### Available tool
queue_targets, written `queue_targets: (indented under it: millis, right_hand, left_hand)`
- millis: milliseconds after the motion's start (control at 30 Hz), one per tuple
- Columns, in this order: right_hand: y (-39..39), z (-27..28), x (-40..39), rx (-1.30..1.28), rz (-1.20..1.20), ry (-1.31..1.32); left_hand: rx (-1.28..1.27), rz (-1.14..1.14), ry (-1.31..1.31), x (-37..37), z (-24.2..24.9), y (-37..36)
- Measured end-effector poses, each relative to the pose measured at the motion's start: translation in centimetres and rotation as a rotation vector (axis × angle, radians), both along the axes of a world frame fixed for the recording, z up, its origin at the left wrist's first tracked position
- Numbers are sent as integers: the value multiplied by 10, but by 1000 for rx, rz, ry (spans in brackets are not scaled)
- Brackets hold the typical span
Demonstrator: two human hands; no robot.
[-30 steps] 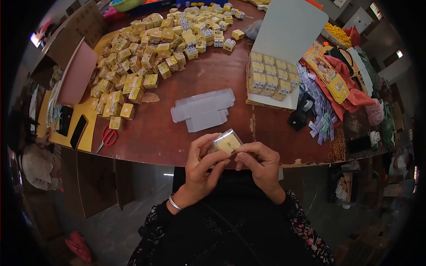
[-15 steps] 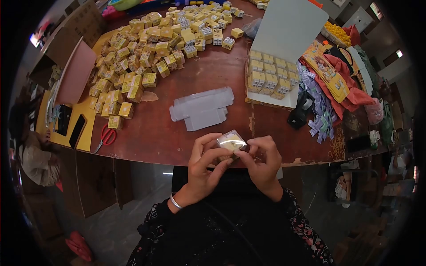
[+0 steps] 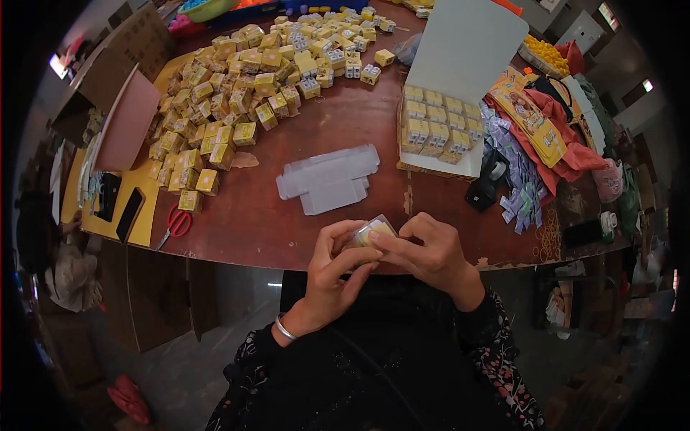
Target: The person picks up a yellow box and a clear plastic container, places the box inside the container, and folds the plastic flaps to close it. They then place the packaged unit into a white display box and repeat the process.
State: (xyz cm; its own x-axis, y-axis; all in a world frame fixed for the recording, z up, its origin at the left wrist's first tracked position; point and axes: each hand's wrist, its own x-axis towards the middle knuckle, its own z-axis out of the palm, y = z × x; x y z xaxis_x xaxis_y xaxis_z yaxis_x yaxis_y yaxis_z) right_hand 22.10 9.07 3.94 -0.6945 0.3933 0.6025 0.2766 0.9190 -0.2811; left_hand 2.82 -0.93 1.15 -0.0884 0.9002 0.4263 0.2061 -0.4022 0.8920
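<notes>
A small clear plastic box [image 3: 371, 227] with something pale yellow inside is held at the table's front edge. My left hand [image 3: 332, 271] is closed round its left and lower side, a silver bangle on the wrist. From the right, my right hand [image 3: 437, 253] presses its thumb and fingers against the near side and top of the box. What the thumb touches inside is partly hidden. Just beyond lies a flattened clear plastic box sheet [image 3: 329, 178]. Farther right, small yellow boxes [image 3: 437, 129] stand in rows inside an open display carton [image 3: 460, 54] with its white lid raised.
A large heap of small yellow boxes [image 3: 230, 100] covers the table's left and back. Red-handled scissors [image 3: 179, 223] and a phone [image 3: 129, 214] lie at the front left. A black tape dispenser [image 3: 487, 179], purple sachets [image 3: 519, 188] and rubber bands [image 3: 548, 233] lie on the right.
My right hand has moved in over the box, its thumb now on the box's near face. The box has tilted slightly. My left hand keeps its hold.
</notes>
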Motion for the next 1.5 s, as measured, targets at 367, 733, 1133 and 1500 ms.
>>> queue_targets:
  millis: [367,733,1133,1500]
  right_hand:
    - [19,9,25,-1274,-27,144]
    - [20,5,23,-1064,-142,303]
    - [162,59,127,-135,-680,-390]
    - [199,2,132,-301,-495,-368]
  left_hand:
    - [380,37,405,-8,-4,11]
    - [510,-9,661,-1,2,27]
    - [48,219,544,-41,-32,23]
    - [-68,403,640,-86,-42,56]
